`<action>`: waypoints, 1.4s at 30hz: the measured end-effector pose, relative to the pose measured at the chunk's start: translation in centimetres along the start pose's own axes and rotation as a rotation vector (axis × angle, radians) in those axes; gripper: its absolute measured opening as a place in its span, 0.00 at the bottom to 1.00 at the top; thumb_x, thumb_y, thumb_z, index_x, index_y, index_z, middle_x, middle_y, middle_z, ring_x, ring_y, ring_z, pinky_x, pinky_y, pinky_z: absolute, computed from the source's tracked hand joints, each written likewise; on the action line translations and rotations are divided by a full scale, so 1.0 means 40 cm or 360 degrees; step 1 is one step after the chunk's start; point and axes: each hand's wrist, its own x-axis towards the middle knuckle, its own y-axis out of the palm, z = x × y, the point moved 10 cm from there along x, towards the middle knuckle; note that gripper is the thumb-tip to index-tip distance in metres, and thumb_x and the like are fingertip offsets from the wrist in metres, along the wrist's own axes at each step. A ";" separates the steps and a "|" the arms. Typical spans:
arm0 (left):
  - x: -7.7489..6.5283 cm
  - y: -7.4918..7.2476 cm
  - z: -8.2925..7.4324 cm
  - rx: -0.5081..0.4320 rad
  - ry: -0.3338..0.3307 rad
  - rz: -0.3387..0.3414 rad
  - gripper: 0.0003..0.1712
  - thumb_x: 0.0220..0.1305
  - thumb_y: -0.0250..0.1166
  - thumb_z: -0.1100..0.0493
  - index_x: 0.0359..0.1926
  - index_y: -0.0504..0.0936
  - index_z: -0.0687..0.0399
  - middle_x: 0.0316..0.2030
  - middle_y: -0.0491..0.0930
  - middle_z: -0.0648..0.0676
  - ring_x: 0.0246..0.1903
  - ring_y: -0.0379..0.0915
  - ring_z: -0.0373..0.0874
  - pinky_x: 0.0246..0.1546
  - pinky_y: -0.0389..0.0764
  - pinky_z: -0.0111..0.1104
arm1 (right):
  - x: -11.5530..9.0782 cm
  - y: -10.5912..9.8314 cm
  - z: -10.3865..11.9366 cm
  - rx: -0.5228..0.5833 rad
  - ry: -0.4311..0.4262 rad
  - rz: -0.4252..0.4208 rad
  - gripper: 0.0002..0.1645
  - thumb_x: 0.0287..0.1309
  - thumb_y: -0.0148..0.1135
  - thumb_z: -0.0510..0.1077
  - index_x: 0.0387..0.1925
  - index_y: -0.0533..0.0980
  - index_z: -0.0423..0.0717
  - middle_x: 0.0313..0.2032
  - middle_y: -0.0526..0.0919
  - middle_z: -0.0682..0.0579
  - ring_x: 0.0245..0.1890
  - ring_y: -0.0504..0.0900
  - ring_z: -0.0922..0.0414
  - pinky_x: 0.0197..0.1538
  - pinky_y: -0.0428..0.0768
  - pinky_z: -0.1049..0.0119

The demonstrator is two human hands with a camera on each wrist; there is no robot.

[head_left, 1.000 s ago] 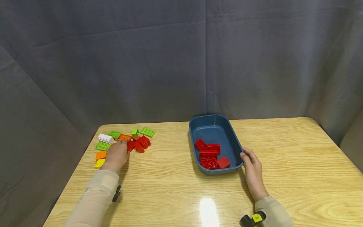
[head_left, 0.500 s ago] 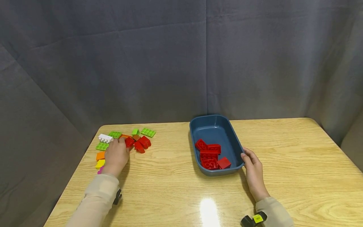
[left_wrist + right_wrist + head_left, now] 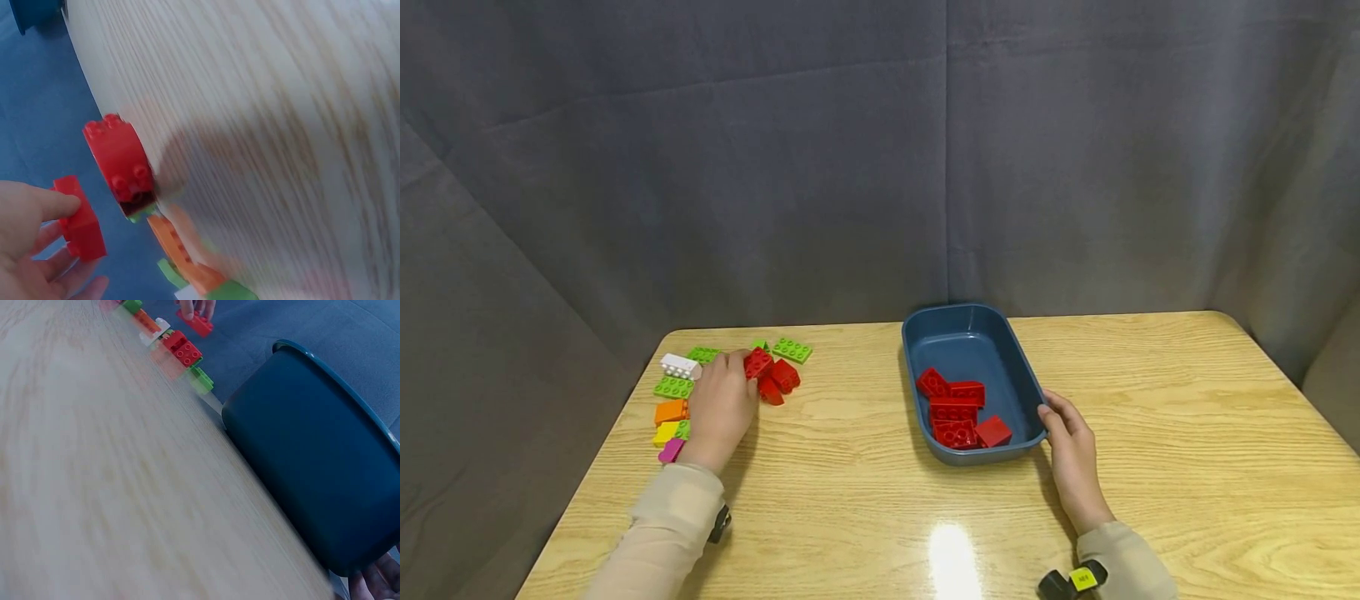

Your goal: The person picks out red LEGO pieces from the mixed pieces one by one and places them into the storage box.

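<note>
My left hand [image 3: 722,408] pinches a red toy brick [image 3: 758,363] between thumb and fingers, up over the loose pile at the table's left. In the left wrist view, background shows between this held brick [image 3: 84,222] and the table. Just right of it lie a red brick [image 3: 786,377] and a curved red piece [image 3: 770,390]. My right hand [image 3: 1070,458] holds the near right corner of a blue bin [image 3: 962,346], thumb at the rim, fingers along the outside. Several red bricks [image 3: 953,411] lie in the bin's near half. In the right wrist view, fingertips [image 3: 378,581] show under the bin's end.
Left of the left hand are a white brick [image 3: 679,366], a green plate [image 3: 673,387], an orange brick [image 3: 672,411], a yellow piece [image 3: 665,432] and a magenta piece [image 3: 671,451]. Another green plate [image 3: 793,350] lies behind the pile. A grey curtain [image 3: 820,167] hangs behind the table.
My left hand has drawn the red brick out of the pile and lifted it, moving slightly right. The orange, yellow and magenta pieces are less covered. The right hand and bin stay put.
</note>
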 end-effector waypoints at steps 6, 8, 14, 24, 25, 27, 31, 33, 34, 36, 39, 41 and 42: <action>0.001 0.007 -0.044 -0.0001 0.0054 -0.0021 0.24 0.62 0.68 0.64 0.57 0.75 0.68 0.46 0.77 0.67 0.45 0.75 0.64 0.46 0.77 0.54 | 0.002 -0.001 -0.005 0.0001 0.0023 0.0009 0.28 0.77 0.44 0.50 0.70 0.64 0.41 0.67 0.66 0.48 0.62 0.67 0.61 0.57 0.66 0.80; 0.001 0.005 -0.060 0.0000 0.0071 -0.0043 0.24 0.62 0.69 0.63 0.57 0.76 0.67 0.45 0.78 0.66 0.44 0.76 0.62 0.44 0.79 0.53 | 0.002 -0.001 -0.005 0.0002 0.0022 0.0009 0.27 0.77 0.44 0.49 0.70 0.64 0.41 0.66 0.66 0.48 0.61 0.67 0.61 0.57 0.66 0.81; 0.000 0.007 -0.102 -0.0048 0.0097 -0.0050 0.25 0.61 0.71 0.61 0.57 0.77 0.64 0.47 0.79 0.65 0.46 0.77 0.61 0.46 0.78 0.53 | 0.001 0.002 -0.002 0.0004 -0.0001 0.0017 0.27 0.77 0.44 0.49 0.69 0.65 0.40 0.66 0.67 0.48 0.60 0.67 0.62 0.56 0.67 0.80; -0.009 0.024 -0.167 -0.0092 0.0188 -0.0022 0.26 0.61 0.72 0.58 0.56 0.77 0.64 0.50 0.80 0.63 0.47 0.78 0.60 0.47 0.78 0.51 | 0.000 -0.001 0.000 -0.0026 -0.0008 -0.0007 0.28 0.76 0.45 0.51 0.68 0.66 0.39 0.66 0.68 0.46 0.58 0.69 0.65 0.56 0.68 0.80; -0.011 0.025 -0.175 -0.0091 0.0205 -0.0028 0.25 0.61 0.72 0.58 0.56 0.77 0.65 0.49 0.80 0.63 0.46 0.79 0.59 0.47 0.78 0.51 | 0.001 0.000 0.000 -0.0022 -0.0004 -0.0005 0.28 0.76 0.45 0.51 0.68 0.66 0.40 0.66 0.68 0.47 0.59 0.68 0.64 0.56 0.68 0.80; -0.014 0.027 -0.192 -0.0087 0.0230 -0.0029 0.25 0.61 0.72 0.58 0.56 0.78 0.65 0.49 0.81 0.62 0.46 0.79 0.58 0.46 0.79 0.50 | 0.000 0.000 0.000 -0.0018 0.0006 0.0002 0.28 0.76 0.45 0.51 0.69 0.65 0.40 0.66 0.67 0.48 0.60 0.68 0.64 0.56 0.67 0.80; -0.022 0.033 -0.227 -0.0100 0.0268 -0.0018 0.25 0.60 0.72 0.59 0.56 0.78 0.64 0.47 0.81 0.61 0.45 0.79 0.57 0.45 0.80 0.49 | 0.000 0.000 0.000 -0.0010 0.0015 0.0010 0.28 0.76 0.44 0.51 0.69 0.65 0.41 0.67 0.67 0.48 0.61 0.67 0.62 0.56 0.67 0.80; -0.027 0.033 -0.249 -0.0113 0.0291 -0.0012 0.25 0.60 0.72 0.59 0.56 0.78 0.63 0.47 0.81 0.60 0.45 0.79 0.56 0.44 0.80 0.48 | -0.001 0.001 0.000 -0.0012 0.0013 0.0005 0.28 0.76 0.45 0.51 0.69 0.65 0.41 0.66 0.67 0.48 0.61 0.67 0.62 0.56 0.67 0.80; -0.029 0.032 -0.260 -0.0124 0.0304 -0.0012 0.25 0.60 0.72 0.59 0.56 0.77 0.63 0.47 0.81 0.60 0.45 0.79 0.56 0.44 0.80 0.48 | -0.001 0.000 0.000 -0.0013 0.0012 0.0001 0.28 0.76 0.45 0.51 0.69 0.65 0.41 0.66 0.67 0.48 0.61 0.67 0.62 0.56 0.67 0.80; -0.034 0.031 -0.285 -0.0132 0.0337 -0.0011 0.25 0.61 0.72 0.58 0.56 0.77 0.62 0.47 0.81 0.59 0.46 0.79 0.56 0.44 0.80 0.48 | -0.002 -0.001 -0.001 -0.0020 0.0013 -0.0010 0.28 0.76 0.45 0.51 0.69 0.66 0.41 0.66 0.68 0.48 0.60 0.68 0.62 0.56 0.68 0.80; -0.041 0.028 -0.324 -0.0143 0.0400 -0.0014 0.24 0.61 0.72 0.58 0.57 0.77 0.60 0.48 0.81 0.59 0.46 0.79 0.55 0.46 0.80 0.47 | -0.002 -0.001 -0.001 -0.0032 0.0011 -0.0020 0.28 0.76 0.45 0.52 0.68 0.66 0.41 0.65 0.69 0.49 0.60 0.68 0.63 0.55 0.68 0.80; -0.043 0.030 -0.346 -0.0145 0.0434 -0.0004 0.24 0.62 0.71 0.58 0.58 0.78 0.59 0.48 0.81 0.58 0.46 0.79 0.54 0.46 0.80 0.47 | -0.003 -0.001 0.000 -0.0034 0.0010 -0.0018 0.28 0.76 0.45 0.52 0.68 0.66 0.41 0.65 0.69 0.49 0.60 0.68 0.63 0.55 0.68 0.80; -0.044 0.030 -0.357 -0.0147 0.0452 -0.0003 0.24 0.62 0.71 0.57 0.58 0.78 0.59 0.49 0.81 0.57 0.46 0.79 0.54 0.46 0.80 0.46 | -0.003 -0.001 0.001 -0.0034 0.0009 -0.0017 0.28 0.76 0.45 0.52 0.68 0.66 0.41 0.65 0.69 0.49 0.60 0.69 0.63 0.55 0.68 0.80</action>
